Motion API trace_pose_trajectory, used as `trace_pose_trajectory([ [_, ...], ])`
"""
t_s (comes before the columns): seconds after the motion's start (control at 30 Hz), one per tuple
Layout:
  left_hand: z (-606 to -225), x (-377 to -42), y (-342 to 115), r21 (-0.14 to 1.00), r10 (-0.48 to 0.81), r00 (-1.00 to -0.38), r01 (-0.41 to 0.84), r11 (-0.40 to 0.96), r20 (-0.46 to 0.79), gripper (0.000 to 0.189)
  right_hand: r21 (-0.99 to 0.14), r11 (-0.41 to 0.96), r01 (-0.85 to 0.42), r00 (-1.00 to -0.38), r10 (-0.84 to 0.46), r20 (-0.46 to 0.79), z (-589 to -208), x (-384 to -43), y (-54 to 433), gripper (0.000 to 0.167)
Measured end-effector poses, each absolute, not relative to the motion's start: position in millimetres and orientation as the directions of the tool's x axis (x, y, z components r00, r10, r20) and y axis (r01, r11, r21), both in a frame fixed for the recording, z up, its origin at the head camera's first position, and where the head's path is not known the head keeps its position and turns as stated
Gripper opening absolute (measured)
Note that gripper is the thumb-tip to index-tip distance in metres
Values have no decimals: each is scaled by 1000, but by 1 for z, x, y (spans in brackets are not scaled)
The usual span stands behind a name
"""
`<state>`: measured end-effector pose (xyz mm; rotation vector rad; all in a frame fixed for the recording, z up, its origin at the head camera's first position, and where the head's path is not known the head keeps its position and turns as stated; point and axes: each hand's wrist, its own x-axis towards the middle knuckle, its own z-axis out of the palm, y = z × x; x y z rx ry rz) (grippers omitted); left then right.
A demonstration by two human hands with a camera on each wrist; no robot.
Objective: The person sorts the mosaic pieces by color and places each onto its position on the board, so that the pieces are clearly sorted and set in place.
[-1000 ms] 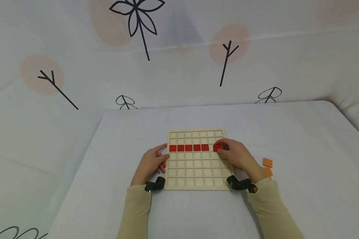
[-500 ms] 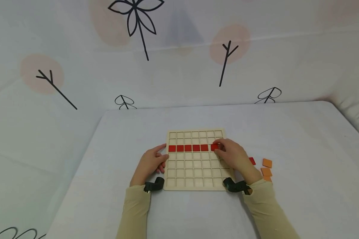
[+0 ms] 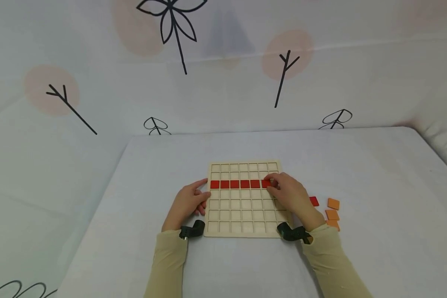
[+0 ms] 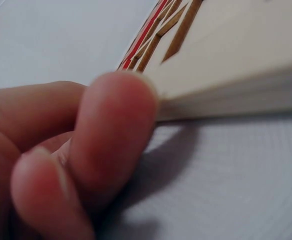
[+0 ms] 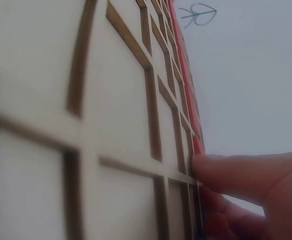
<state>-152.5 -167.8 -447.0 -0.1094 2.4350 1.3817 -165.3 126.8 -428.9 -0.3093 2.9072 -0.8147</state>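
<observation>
A light wooden grid board lies on the white table in the head view. Square red tiles fill several neighbouring cells of its third row from the top. My left hand touches the board's left edge with index finger and thumb; the thumb tip meets the side of the board in the left wrist view. Between thumb and index finger, my right hand pinches another red tile at the sixth cell of that row. Its right part is hidden by the fingertips.
To the right of the board, beyond the right hand, lie a loose red tile and several orange tiles, some partly behind the wrist. A patterned cloth hangs behind the table. Each wrist carries a dark camera mount.
My right hand has moved slightly left with its red tile, from the right end of the row to the sixth cell. The loose red tile has come into sight. My left hand stays put.
</observation>
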Motion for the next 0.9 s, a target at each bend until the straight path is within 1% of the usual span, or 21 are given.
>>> trace_pose_trajectory([
  [0.3, -449, -154, -167, 813, 100, -940, -226, 537, -327, 54, -500, 847, -181, -975, -220, -20, -431, -164, 128, 28],
  [0.63, -448, -152, -169, 820, 108, -939, -223, 528, -325, 54, -493, 851, -180, -973, -227, -36, -431, -163, 129, 30],
  [0.9, -447, -152, -168, 826, 113, -940, -221, 519, -322, 54, -492, 848, -199, -971, -237, -15, -431, -165, 130, 34],
])
